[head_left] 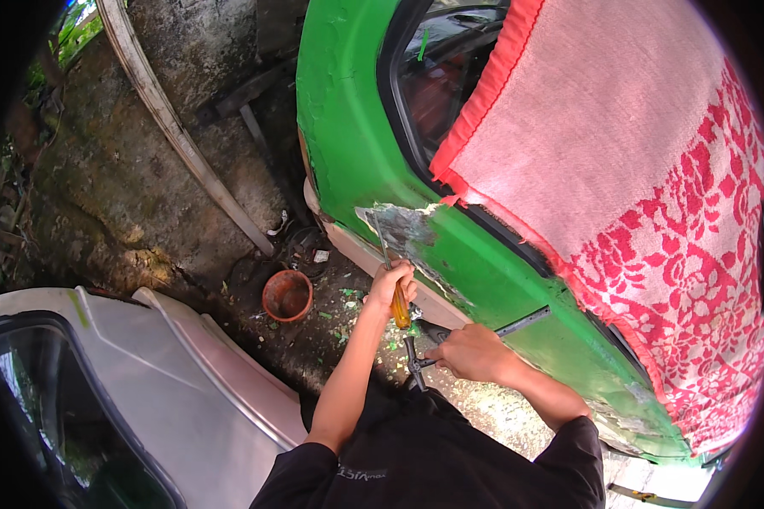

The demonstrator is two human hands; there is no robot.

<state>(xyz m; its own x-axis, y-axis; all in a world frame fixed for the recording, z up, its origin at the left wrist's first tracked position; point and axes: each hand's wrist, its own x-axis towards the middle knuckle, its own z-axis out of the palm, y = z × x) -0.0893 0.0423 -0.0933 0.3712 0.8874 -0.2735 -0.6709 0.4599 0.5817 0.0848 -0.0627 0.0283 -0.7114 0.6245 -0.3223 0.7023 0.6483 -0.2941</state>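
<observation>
My left hand is closed around a screwdriver with an amber handle. Its thin shaft points up to a grey, ragged patch on the green car body, where paint has flaked off. Whether the tip touches the metal is hard to tell. In my right hand is a hammer, gripped by its handle, which sticks out toward the car on the other side of my fist. The hammer head is just below the butt of the screwdriver, apart from it.
A red-and-pink flowered cloth covers the car's roof and part of its windows. Behind my left arm stands a pale car. A terracotta-coloured pot sits on the ground among green paint chips. A long curved strip leans against the wall.
</observation>
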